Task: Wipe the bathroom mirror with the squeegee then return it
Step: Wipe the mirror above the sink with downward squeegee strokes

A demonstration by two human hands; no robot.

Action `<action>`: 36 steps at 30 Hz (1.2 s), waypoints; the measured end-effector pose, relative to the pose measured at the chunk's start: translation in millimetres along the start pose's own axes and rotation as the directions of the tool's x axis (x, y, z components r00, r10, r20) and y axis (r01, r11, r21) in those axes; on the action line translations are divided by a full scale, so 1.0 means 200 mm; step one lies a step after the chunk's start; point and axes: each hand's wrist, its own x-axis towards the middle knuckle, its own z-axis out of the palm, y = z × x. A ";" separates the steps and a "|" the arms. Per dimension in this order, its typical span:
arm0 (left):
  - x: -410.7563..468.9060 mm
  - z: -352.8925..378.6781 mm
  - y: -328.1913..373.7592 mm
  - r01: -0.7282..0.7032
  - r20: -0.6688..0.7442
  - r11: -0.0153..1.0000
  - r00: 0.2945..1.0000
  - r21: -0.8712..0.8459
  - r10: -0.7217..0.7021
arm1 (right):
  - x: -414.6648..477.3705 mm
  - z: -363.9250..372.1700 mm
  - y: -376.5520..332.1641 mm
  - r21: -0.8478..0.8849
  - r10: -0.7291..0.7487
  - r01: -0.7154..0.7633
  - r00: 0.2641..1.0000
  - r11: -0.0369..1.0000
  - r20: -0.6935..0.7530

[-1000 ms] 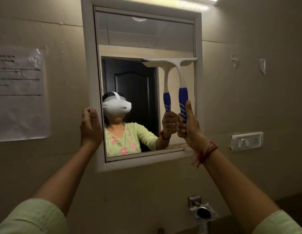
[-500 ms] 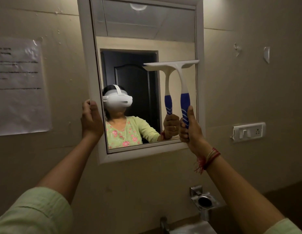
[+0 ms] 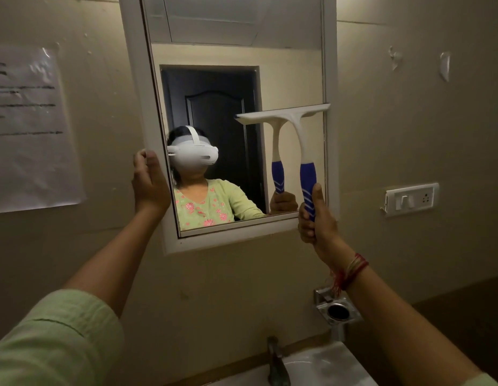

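A white-framed bathroom mirror (image 3: 330,65) hangs on the beige wall in front of me. My right hand (image 3: 317,218) grips the blue handle of a white squeegee (image 3: 303,129), thumb up along the handle. The squeegee's blade lies flat against the glass at the right side of the mirror, about halfway down. My left hand (image 3: 149,182) holds the mirror's left frame edge, fingers curled round it. The glass reflects the squeegee, my hand and a person wearing a white headset.
A sink (image 3: 320,366) with a tap (image 3: 277,363) sits below. A metal holder (image 3: 336,309) is fixed to the wall under my right wrist. A switch and socket plate (image 3: 410,199) is at the right, a paper notice (image 3: 28,129) at the left.
The squeegee has slid down the right side of the glass with my right hand. My view has tilted lower, bringing the sink and tap into sight. My left hand stays on the frame.
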 end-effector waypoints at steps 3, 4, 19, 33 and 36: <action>0.00 0.00 0.00 0.004 0.001 1.000 1.000 -0.004 -0.004 | -0.03 -0.01 0.04 0.002 0.008 -0.008 1.000 1.000 -0.006; 0.00 0.00 0.00 0.009 0.000 1.000 1.000 -0.006 -0.009 | -0.04 -0.01 0.05 -0.003 0.011 -0.011 1.000 1.000 -0.005; 0.01 0.00 0.01 0.033 0.010 0.999 0.999 0.004 -0.033 | -0.19 -0.07 0.23 -0.025 0.099 -0.099 0.995 0.995 -0.022; 0.01 0.01 0.00 0.056 0.019 0.998 0.998 -0.040 -0.055 | -0.33 -0.13 0.39 -0.040 0.146 -0.147 0.989 0.988 -0.039; 0.01 0.01 0.00 0.059 0.017 0.997 0.998 -0.039 -0.058 | -0.36 -0.14 0.42 -0.035 0.162 -0.164 0.986 0.986 -0.041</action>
